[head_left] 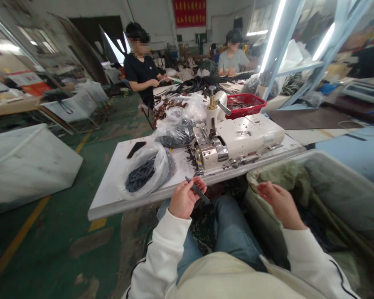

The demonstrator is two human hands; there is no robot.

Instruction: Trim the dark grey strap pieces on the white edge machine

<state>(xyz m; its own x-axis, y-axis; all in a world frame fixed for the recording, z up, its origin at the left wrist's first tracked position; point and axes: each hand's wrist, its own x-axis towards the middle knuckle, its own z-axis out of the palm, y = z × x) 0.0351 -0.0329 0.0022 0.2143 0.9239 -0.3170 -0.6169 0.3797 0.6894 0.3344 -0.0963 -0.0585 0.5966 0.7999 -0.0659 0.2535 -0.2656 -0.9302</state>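
Note:
My left hand (185, 198) is closed around a thin dark strap piece (198, 191), held just below the front edge of the white table (112, 189). My right hand (279, 203) hovers over a green-lined bin (339, 187) at my right, fingers loosely curled with nothing visible in them. A cream-coloured bench machine (237, 143) stands on the table straight ahead of both hands. A clear plastic bag of dark strap pieces (146, 172) lies to the left of my left hand. My knees in blue jeans are under the hands.
A second bag of dark pieces (177, 131), a black phone (136, 149) and a red basket (244, 104) sit on the table. Two people work at the far end. A large white bin (25, 162) stands on the green floor at left. Dark scraps litter the floor.

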